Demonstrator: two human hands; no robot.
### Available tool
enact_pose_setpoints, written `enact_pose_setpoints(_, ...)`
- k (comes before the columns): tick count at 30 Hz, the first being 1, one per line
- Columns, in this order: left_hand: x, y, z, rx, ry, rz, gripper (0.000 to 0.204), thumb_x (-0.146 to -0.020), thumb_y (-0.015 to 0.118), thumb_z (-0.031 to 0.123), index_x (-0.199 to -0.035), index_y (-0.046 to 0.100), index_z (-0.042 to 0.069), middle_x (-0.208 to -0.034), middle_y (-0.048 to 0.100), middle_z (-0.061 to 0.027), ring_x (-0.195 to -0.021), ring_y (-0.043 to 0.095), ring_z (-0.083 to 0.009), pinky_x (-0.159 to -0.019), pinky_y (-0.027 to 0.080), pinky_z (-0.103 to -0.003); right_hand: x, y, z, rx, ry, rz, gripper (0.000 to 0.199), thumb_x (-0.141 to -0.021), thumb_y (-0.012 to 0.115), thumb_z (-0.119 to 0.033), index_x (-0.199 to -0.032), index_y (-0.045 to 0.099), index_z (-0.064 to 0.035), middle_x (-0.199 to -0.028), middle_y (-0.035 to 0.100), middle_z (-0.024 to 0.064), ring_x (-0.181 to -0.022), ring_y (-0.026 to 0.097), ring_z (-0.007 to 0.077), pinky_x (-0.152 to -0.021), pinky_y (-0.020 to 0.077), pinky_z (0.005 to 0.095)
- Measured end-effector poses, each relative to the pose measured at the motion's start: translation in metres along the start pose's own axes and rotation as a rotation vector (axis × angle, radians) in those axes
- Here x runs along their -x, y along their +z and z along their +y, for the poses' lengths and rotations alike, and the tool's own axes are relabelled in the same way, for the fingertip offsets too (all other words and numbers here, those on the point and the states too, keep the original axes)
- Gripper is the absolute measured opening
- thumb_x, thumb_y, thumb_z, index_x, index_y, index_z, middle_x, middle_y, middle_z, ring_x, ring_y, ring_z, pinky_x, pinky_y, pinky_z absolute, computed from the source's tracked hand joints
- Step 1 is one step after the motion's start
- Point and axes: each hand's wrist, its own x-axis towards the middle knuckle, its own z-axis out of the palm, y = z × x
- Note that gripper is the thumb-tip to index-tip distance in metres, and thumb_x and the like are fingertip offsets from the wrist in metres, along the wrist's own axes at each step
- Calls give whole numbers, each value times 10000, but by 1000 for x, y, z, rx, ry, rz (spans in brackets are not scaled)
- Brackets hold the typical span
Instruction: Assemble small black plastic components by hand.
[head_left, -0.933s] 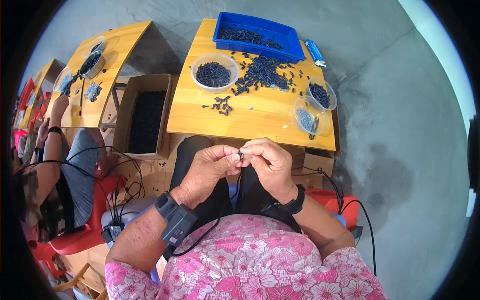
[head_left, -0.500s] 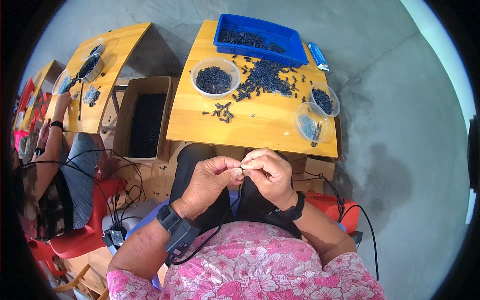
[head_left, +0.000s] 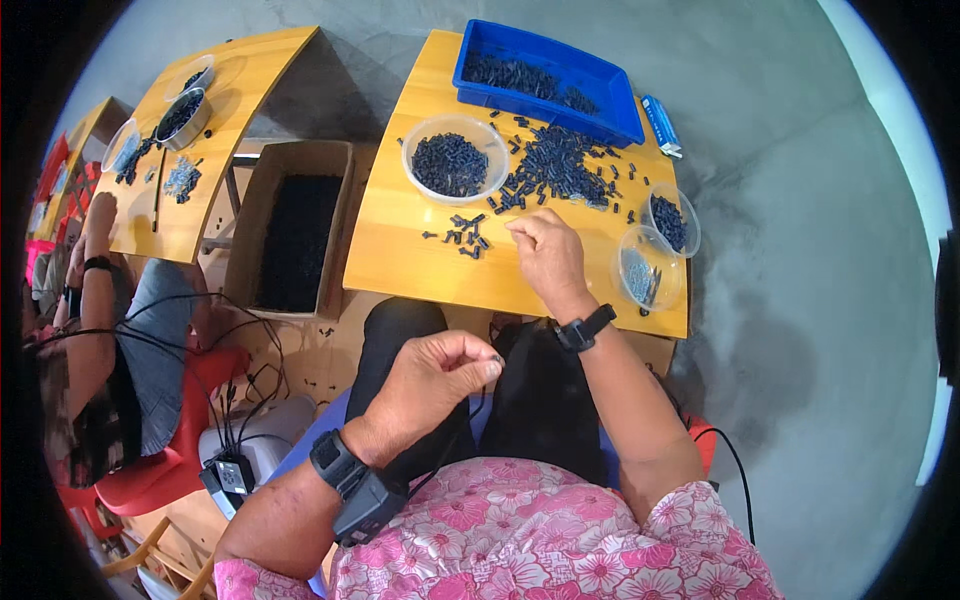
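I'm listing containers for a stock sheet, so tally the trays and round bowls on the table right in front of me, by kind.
Blue rectangular plastic tray: 1
See-through round plastic bowls: 3
Total: 4

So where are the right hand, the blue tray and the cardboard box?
Right hand [head_left: 552,258]: head view, back of the hand.
Blue tray [head_left: 520,109]: head view, near wall.
Cardboard box [head_left: 259,215]: head view, left wall.

Black pieces [head_left: 560,168]; yellow table [head_left: 415,262]; blue tray [head_left: 598,82]; pink floral top [head_left: 500,530].
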Motion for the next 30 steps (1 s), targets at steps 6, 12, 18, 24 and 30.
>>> enact_pose_setpoints(6, 4, 1, 7, -106, -44, -46, 84, -892, 670, 74, -930, 679, 0, -845, 673, -13, -798, 600, -58, -742, 501, -220, -19, 8, 34, 10, 158, 4, 119, -798, 637, -29, -867, 715, -85, -858, 652, 121, -773, 638, 315, -688, 509, 386)
enact_pose_setpoints(12, 1, -1, 3, -61, -66, -59, 70, -888, 667, 52, -935, 678, 2, -875, 678, -18, -818, 606, -61, -763, 502, -220, -28, 19, 39, -26, 145, -30, 132, -789, 637, -20, -868, 719, -85, -844, 649, 112, -757, 637, 287, -686, 511, 361)
enact_pose_setpoints(18, -1, -3, 1, -15, -83, -36, 69, -885, 668, 42, -939, 676, 1, -895, 678, -17, -838, 605, -56, -768, 504, -217, -29, 25, 46, 11, 166, -19, 115, -773, 664, -29, -854, 723, -87, -822, 641, 103, -751, 635, 277, -686, 508, 354)
enact_pose_setpoints(24, -2, -3, 2, -38, -108, -36, 37, -889, 666, 38, -924, 661, 27, -854, 632, 22, -806, 571, -42, -763, 483, -203, -29, 17, 47, -71, 237, 7, 94, -782, 669, -35, -835, 726, -88, -830, 642, 106, -766, 637, 275, -682, 502, 360)
enact_pose_setpoints(30, -2, -4, 4, -59, -128, -35, 62, -887, 682, 71, -929, 663, 30, -851, 628, 27, -801, 568, -38, -753, 481, -198, -35, 20, 54, -54, 242, 36, 111, -786, 667, -30, -848, 731, -96, -833, 640, 108, -740, 635, 280, -664, 503, 359)
